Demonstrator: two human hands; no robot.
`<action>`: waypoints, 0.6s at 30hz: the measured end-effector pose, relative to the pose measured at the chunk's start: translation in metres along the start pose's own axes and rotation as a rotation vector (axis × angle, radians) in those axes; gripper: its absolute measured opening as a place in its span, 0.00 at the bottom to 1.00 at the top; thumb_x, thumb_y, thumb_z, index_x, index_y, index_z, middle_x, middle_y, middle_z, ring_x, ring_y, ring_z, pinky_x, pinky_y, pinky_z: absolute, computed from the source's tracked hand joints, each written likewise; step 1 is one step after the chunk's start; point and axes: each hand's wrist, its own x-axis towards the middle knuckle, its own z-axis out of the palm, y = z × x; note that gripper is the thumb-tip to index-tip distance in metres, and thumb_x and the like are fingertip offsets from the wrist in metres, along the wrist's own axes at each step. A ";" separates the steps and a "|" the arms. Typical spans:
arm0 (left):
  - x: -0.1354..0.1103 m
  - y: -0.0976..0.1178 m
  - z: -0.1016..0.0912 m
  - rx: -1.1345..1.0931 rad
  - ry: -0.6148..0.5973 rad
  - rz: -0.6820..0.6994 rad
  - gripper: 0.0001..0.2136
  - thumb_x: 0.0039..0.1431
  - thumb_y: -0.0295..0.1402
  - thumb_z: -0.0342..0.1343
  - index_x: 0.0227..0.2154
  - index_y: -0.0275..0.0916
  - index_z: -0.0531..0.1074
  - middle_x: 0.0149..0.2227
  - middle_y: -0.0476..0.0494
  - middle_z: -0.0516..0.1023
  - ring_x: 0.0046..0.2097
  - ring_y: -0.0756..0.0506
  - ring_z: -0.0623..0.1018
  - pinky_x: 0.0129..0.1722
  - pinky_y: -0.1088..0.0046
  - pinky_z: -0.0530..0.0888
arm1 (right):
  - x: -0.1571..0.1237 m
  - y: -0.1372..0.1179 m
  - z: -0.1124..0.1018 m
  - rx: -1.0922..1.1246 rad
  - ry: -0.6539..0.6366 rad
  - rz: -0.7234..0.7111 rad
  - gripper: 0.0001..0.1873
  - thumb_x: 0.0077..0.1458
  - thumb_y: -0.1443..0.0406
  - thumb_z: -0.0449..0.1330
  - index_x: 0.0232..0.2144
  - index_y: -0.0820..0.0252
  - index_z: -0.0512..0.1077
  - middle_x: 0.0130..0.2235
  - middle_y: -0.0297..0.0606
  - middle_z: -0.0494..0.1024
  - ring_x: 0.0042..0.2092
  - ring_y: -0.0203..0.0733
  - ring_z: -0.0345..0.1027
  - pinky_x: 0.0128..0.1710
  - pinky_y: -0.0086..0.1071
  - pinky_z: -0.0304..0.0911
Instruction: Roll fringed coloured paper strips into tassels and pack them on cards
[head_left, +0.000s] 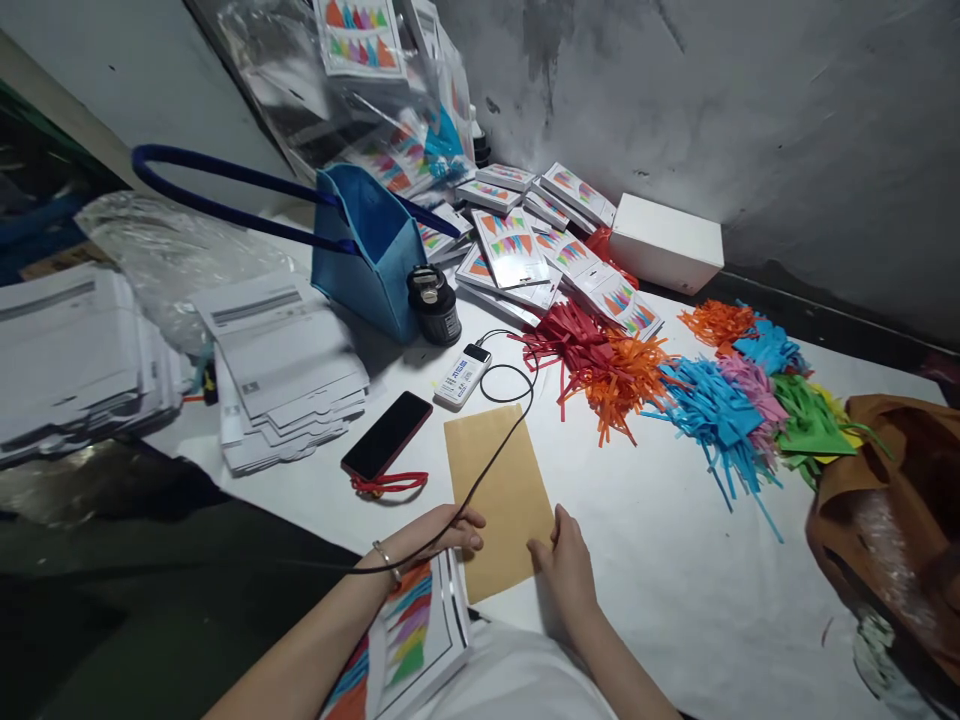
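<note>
A stained grey wall (712, 120) rises behind a white table (660, 540). The brown paper (501, 480) lies flat near the front edge, between both hands. The left hand (442, 530) rests at its lower left edge, fingers loosely bent over it; whether that grip pinches the edge, I cannot tell. The right hand (571, 565) is at the opposite edge, its grip open, thumb and forefinger parted. A black cable (491, 462) runs across the paper and over the left wrist. A printed pack (412, 640) sits under the left forearm. Beyond the paper are a phone (386, 437) and a power bank (463, 377); bright tassels (712, 405) lie to the right, beside a brown bag (832, 500).
</note>
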 end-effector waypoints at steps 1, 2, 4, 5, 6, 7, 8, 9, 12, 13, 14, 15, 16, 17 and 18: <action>0.000 -0.003 0.002 -0.026 -0.006 0.003 0.23 0.40 0.41 0.66 0.40 0.36 0.70 0.33 0.42 0.82 0.39 0.41 0.80 0.39 0.68 0.71 | -0.001 -0.001 -0.003 -0.052 -0.021 0.019 0.24 0.51 0.64 0.56 0.52 0.61 0.64 0.39 0.40 0.72 0.34 0.45 0.71 0.29 0.33 0.63; 0.000 -0.007 0.004 -0.053 -0.013 0.005 0.23 0.39 0.40 0.67 0.39 0.36 0.70 0.33 0.43 0.82 0.39 0.41 0.79 0.39 0.68 0.71 | -0.002 -0.001 -0.006 -0.095 -0.031 0.031 0.23 0.51 0.63 0.56 0.51 0.60 0.64 0.40 0.41 0.71 0.34 0.46 0.71 0.29 0.33 0.62; 0.002 -0.013 0.008 -0.092 -0.025 0.009 0.23 0.38 0.40 0.67 0.38 0.37 0.70 0.33 0.43 0.82 0.38 0.42 0.79 0.39 0.68 0.70 | -0.004 -0.002 -0.010 -0.124 -0.048 0.049 0.19 0.52 0.63 0.55 0.47 0.57 0.67 0.41 0.41 0.70 0.33 0.45 0.71 0.28 0.33 0.61; 0.003 -0.015 0.009 -0.099 -0.027 0.009 0.22 0.38 0.40 0.67 0.37 0.37 0.70 0.32 0.43 0.82 0.37 0.42 0.79 0.39 0.68 0.70 | -0.004 -0.003 -0.011 -0.103 -0.052 0.062 0.16 0.51 0.63 0.55 0.44 0.56 0.68 0.41 0.40 0.70 0.33 0.45 0.71 0.28 0.33 0.60; 0.004 -0.017 0.010 -0.101 -0.029 0.011 0.22 0.38 0.40 0.67 0.37 0.37 0.70 0.32 0.43 0.82 0.37 0.43 0.79 0.39 0.68 0.70 | -0.003 -0.003 -0.012 -0.055 -0.050 0.082 0.13 0.50 0.63 0.56 0.41 0.56 0.68 0.40 0.39 0.70 0.34 0.45 0.70 0.29 0.33 0.60; 0.005 -0.018 0.010 -0.105 -0.030 0.013 0.22 0.38 0.40 0.67 0.37 0.37 0.70 0.32 0.43 0.82 0.37 0.43 0.79 0.39 0.68 0.70 | -0.002 -0.002 -0.012 0.028 -0.045 0.112 0.11 0.49 0.63 0.56 0.38 0.55 0.69 0.40 0.38 0.69 0.34 0.45 0.69 0.30 0.33 0.60; 0.006 -0.018 0.011 -0.106 -0.032 0.013 0.22 0.38 0.40 0.67 0.37 0.36 0.70 0.31 0.43 0.81 0.36 0.43 0.79 0.39 0.69 0.70 | -0.001 -0.001 -0.012 0.133 -0.041 0.149 0.09 0.48 0.63 0.57 0.34 0.55 0.69 0.38 0.38 0.69 0.35 0.44 0.69 0.30 0.33 0.60; 0.006 -0.017 0.011 -0.107 -0.033 0.014 0.23 0.37 0.39 0.67 0.37 0.36 0.70 0.31 0.43 0.81 0.35 0.44 0.79 0.38 0.69 0.70 | 0.001 0.000 -0.012 0.242 -0.046 0.186 0.07 0.46 0.63 0.58 0.32 0.55 0.68 0.37 0.37 0.69 0.34 0.44 0.68 0.30 0.32 0.60; 0.003 -0.011 0.012 -0.098 -0.041 0.014 0.22 0.37 0.39 0.67 0.37 0.36 0.71 0.28 0.45 0.81 0.33 0.44 0.79 0.36 0.70 0.70 | 0.002 0.010 -0.014 0.488 -0.112 0.275 0.08 0.42 0.63 0.61 0.26 0.56 0.64 0.27 0.31 0.68 0.27 0.39 0.64 0.25 0.30 0.58; 0.001 -0.008 0.013 -0.082 -0.049 0.020 0.21 0.38 0.39 0.67 0.36 0.37 0.71 0.28 0.46 0.81 0.33 0.44 0.79 0.35 0.70 0.70 | 0.001 0.014 -0.016 0.531 -0.139 0.291 0.10 0.42 0.62 0.61 0.26 0.56 0.63 0.24 0.28 0.66 0.24 0.38 0.62 0.22 0.29 0.57; -0.002 -0.005 0.013 -0.059 -0.051 0.032 0.19 0.40 0.40 0.66 0.34 0.37 0.71 0.28 0.46 0.80 0.33 0.44 0.78 0.35 0.71 0.70 | 0.000 0.018 -0.019 0.565 -0.162 0.302 0.12 0.42 0.60 0.62 0.27 0.55 0.62 0.21 0.26 0.65 0.21 0.36 0.60 0.20 0.28 0.55; -0.004 -0.001 0.014 -0.029 -0.046 0.049 0.17 0.41 0.40 0.65 0.33 0.37 0.72 0.27 0.47 0.80 0.33 0.44 0.78 0.34 0.71 0.69 | -0.002 0.022 -0.023 0.603 -0.176 0.313 0.13 0.42 0.59 0.62 0.29 0.55 0.62 0.20 0.24 0.65 0.19 0.34 0.58 0.19 0.27 0.54; -0.006 0.003 0.014 0.004 -0.029 0.069 0.15 0.42 0.41 0.64 0.31 0.37 0.72 0.27 0.47 0.79 0.32 0.44 0.78 0.33 0.72 0.69 | -0.004 0.026 -0.027 0.636 -0.182 0.322 0.15 0.43 0.57 0.62 0.31 0.55 0.61 0.20 0.23 0.65 0.19 0.33 0.57 0.18 0.27 0.53; -0.008 0.007 0.015 0.035 -0.002 0.087 0.14 0.44 0.42 0.63 0.29 0.37 0.72 0.26 0.48 0.79 0.32 0.45 0.77 0.33 0.73 0.69 | -0.006 0.028 -0.032 0.669 -0.178 0.331 0.17 0.44 0.56 0.62 0.33 0.55 0.60 0.21 0.23 0.66 0.19 0.33 0.57 0.18 0.26 0.53; -0.009 0.012 0.017 0.057 0.031 0.101 0.13 0.45 0.42 0.63 0.28 0.38 0.72 0.25 0.48 0.78 0.31 0.46 0.77 0.32 0.73 0.69 | -0.009 0.031 -0.036 0.708 -0.168 0.341 0.19 0.44 0.55 0.62 0.34 0.55 0.59 0.22 0.24 0.68 0.19 0.32 0.57 0.19 0.26 0.53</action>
